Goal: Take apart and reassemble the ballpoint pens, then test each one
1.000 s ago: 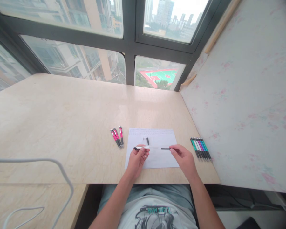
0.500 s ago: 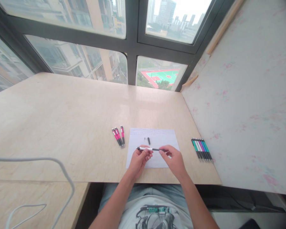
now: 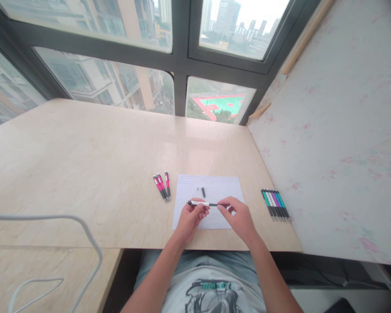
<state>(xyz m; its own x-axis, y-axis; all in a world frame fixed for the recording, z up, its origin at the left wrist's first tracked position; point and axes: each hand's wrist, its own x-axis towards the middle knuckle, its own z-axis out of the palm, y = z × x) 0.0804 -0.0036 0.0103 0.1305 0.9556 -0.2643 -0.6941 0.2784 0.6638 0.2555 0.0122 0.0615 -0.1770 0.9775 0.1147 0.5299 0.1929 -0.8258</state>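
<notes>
My left hand (image 3: 190, 219) pinches the white barrel of a pen (image 3: 202, 203) held level over a white sheet of paper (image 3: 208, 187). My right hand (image 3: 237, 217) pinches the pen's dark right end, close to the left hand. Two small dark pen parts (image 3: 202, 191) lie on the paper just beyond the pen. Three pink pens (image 3: 162, 186) lie left of the paper. A row of several coloured pens (image 3: 275, 203) lies to the right, near the desk's edge.
The beige desk (image 3: 84, 165) runs up to a window with dark frames (image 3: 179, 61). A pale floral wall (image 3: 339, 143) bounds the right side. A white cable (image 3: 84, 234) loops over the near left corner.
My right hand has slid left along the pen toward my left hand, and the dark part has gone into the white barrel. The last half second shows almost no movement.
</notes>
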